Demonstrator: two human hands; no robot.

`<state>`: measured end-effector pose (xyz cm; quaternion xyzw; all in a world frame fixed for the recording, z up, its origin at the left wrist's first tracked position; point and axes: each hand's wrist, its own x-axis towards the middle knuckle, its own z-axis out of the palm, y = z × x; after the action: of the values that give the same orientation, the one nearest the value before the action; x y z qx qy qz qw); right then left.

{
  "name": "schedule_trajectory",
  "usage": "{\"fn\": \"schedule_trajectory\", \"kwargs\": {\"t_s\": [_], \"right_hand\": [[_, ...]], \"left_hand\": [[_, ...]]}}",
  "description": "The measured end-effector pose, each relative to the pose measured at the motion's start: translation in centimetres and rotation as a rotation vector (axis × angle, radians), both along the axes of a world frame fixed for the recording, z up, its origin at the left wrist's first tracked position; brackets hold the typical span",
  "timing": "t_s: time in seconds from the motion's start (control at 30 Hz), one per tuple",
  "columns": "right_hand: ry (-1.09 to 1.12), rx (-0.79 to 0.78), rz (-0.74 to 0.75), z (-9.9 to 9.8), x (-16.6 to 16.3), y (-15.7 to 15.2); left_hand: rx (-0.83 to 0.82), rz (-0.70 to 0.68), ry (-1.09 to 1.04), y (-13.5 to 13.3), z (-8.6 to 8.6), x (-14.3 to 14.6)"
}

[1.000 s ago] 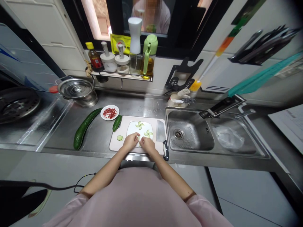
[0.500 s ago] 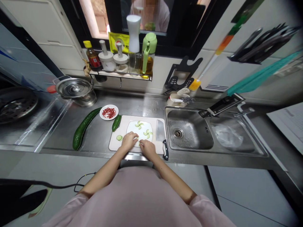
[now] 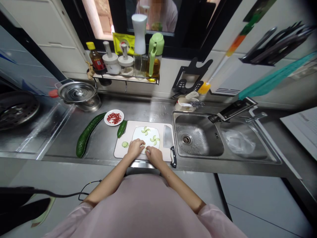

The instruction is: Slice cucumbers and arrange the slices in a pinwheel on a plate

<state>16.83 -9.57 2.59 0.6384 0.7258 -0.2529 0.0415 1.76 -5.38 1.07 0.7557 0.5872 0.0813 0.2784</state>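
Observation:
A white squarish plate [image 3: 138, 133] lies on the pale cutting board [image 3: 120, 152]. Thin cucumber slices [image 3: 146, 131] are laid on it in pinwheel shapes, one at the back and one at the right. At the plate's near edge my left hand [image 3: 135, 148] has its fingers closed around a small pale-green cucumber slice. My right hand [image 3: 155, 156] pinches close beside it, fingertips at the same slices, partly hidden. Left of the plate are a few round cucumber slices [image 3: 125, 144] and a cut cucumber piece [image 3: 122, 129]. A kitchen knife [image 3: 173, 156] lies along the board's right side.
A small plate [image 3: 106, 119] of chopped red pieces and a long whole cucumber [image 3: 86, 137] lie to the left. Behind them stands a lidded steel pot [image 3: 88, 102]. The sink [image 3: 203, 145] is at the right, and a condiment rack [image 3: 116, 78] hangs at the back.
My fingers have shifted very slightly at the plate's near edge. The pinwheels, board and knife stay where they were.

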Motion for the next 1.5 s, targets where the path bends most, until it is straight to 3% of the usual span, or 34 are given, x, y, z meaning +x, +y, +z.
{"fn": "schedule_trajectory", "kwargs": {"t_s": [1.5], "right_hand": [[-0.048,-0.012,0.022,0.52,-0.33,0.11]], "left_hand": [[0.023,-0.016,0.075,-0.05,0.0,0.11]]}}
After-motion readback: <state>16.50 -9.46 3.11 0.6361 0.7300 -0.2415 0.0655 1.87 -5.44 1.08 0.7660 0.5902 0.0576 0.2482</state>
